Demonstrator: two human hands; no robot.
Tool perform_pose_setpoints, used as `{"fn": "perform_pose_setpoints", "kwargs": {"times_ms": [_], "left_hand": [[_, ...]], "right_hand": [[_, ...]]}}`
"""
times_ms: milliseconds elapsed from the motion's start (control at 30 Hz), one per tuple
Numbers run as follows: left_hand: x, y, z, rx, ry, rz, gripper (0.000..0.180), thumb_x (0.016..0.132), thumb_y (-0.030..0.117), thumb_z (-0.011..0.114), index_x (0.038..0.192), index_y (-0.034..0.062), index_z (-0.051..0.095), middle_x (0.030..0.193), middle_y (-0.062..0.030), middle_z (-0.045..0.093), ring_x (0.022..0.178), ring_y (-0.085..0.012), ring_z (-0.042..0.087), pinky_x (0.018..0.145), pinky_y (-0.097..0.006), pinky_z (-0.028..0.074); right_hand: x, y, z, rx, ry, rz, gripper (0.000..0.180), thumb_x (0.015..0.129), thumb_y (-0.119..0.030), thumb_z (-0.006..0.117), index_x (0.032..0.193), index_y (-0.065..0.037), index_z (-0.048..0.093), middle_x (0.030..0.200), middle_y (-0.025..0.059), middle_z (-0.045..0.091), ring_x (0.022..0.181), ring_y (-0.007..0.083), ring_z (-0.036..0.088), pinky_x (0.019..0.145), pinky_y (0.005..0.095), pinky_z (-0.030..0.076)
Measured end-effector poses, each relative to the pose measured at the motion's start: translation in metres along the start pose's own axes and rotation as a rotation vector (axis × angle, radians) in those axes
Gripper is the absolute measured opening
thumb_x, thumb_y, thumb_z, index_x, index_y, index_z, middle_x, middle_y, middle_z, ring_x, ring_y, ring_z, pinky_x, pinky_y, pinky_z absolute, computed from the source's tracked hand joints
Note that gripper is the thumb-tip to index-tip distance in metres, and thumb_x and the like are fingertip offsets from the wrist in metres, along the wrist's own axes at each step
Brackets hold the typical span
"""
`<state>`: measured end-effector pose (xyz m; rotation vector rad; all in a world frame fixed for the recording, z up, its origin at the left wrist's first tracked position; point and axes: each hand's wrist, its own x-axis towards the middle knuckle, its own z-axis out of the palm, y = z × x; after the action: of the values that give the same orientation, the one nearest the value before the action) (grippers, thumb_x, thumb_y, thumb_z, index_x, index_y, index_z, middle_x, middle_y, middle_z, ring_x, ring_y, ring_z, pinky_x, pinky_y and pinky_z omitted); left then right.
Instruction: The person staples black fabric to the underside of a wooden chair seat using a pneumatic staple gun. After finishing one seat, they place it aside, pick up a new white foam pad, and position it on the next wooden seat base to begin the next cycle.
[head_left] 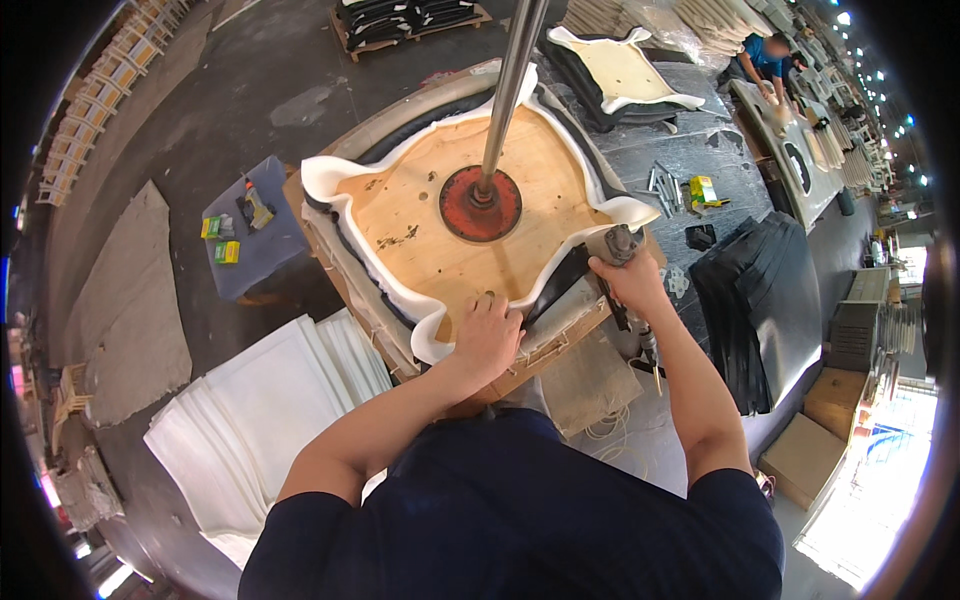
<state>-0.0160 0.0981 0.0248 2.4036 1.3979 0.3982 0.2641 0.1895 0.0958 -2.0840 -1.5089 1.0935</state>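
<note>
A plywood seat board (420, 215) lies face down on white foam (322, 178), held by a red round press pad (480, 203) under a steel rod (510, 80). Black cover material (560, 278) is folded over the near right edge of the board. My left hand (487, 335) presses that fold down at the near edge, fingers spread on the cover and foam. My right hand (628, 282) grips a grey pneumatic staple gun (616, 243) whose nose sits at the right end of the black fold.
A stack of white foam sheets (270, 410) lies lower left. Black covers (765, 300) are piled on the right. A small blue stool (250, 240) holds staple boxes. Another seat (620, 70) lies behind. A person in blue (765, 55) works far right.
</note>
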Motion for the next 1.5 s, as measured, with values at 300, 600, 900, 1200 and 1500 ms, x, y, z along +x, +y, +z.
{"fn": "perform_pose_setpoints", "kwargs": {"times_ms": [300, 600, 900, 1200, 1500], "left_hand": [[0.008, -0.030, -0.003, -0.165, 0.032, 0.082, 0.019, 0.092, 0.025, 0.081, 0.089, 0.0067, 0.079, 0.113, -0.0133, 0.065, 0.118, -0.0328, 0.058, 0.104, -0.051, 0.042], [0.008, -0.036, 0.009, -0.339, 0.210, 0.025, 0.018, 0.090, 0.015, 0.084, 0.082, 0.0011, 0.075, 0.115, -0.0139, 0.058, 0.121, -0.0365, 0.056, 0.127, -0.064, 0.032], [0.017, -0.046, 0.015, -0.398, 0.214, -0.202, 0.017, 0.089, 0.019, 0.083, 0.085, 0.0031, 0.078, 0.121, -0.0115, 0.056, 0.132, -0.0354, 0.049, 0.132, -0.065, 0.022], [0.019, -0.048, 0.028, -0.467, 0.216, -0.292, 0.019, 0.091, 0.023, 0.080, 0.086, 0.0043, 0.078, 0.120, -0.0081, 0.058, 0.134, -0.0300, 0.050, 0.137, -0.056, 0.014], [0.019, -0.049, 0.030, -0.463, 0.238, -0.301, 0.017, 0.089, 0.021, 0.081, 0.089, 0.0039, 0.078, 0.120, -0.0071, 0.058, 0.135, -0.0297, 0.050, 0.136, -0.055, 0.016]], "right_hand": [[0.004, 0.005, 0.001, 0.037, -0.030, 0.041, 0.049, 0.087, -0.038, 0.094, 0.117, -0.002, 0.078, 0.084, 0.0091, 0.080, 0.057, 0.0169, 0.072, 0.059, 0.0367, 0.060], [0.005, 0.000, -0.001, 0.055, -0.035, 0.111, 0.042, 0.090, -0.031, 0.094, 0.112, 0.001, 0.078, 0.082, 0.0074, 0.078, 0.057, 0.0143, 0.068, 0.054, 0.0343, 0.056], [-0.068, -0.029, 0.034, 0.185, -0.251, 0.139, 0.038, 0.096, -0.019, 0.090, 0.125, 0.000, 0.075, 0.082, 0.0018, 0.073, 0.057, 0.0081, 0.062, 0.051, 0.0280, 0.049], [-0.065, -0.056, 0.077, 0.109, -0.366, 0.253, 0.043, 0.097, -0.026, 0.089, 0.129, -0.001, 0.074, 0.079, 0.0006, 0.072, 0.059, 0.0081, 0.063, 0.054, 0.0287, 0.052], [-0.065, -0.067, 0.090, -0.066, -0.309, 0.179, 0.043, 0.095, -0.024, 0.090, 0.128, -0.001, 0.076, 0.093, 0.0076, 0.080, 0.075, 0.0150, 0.074, 0.069, 0.0347, 0.059]]}}
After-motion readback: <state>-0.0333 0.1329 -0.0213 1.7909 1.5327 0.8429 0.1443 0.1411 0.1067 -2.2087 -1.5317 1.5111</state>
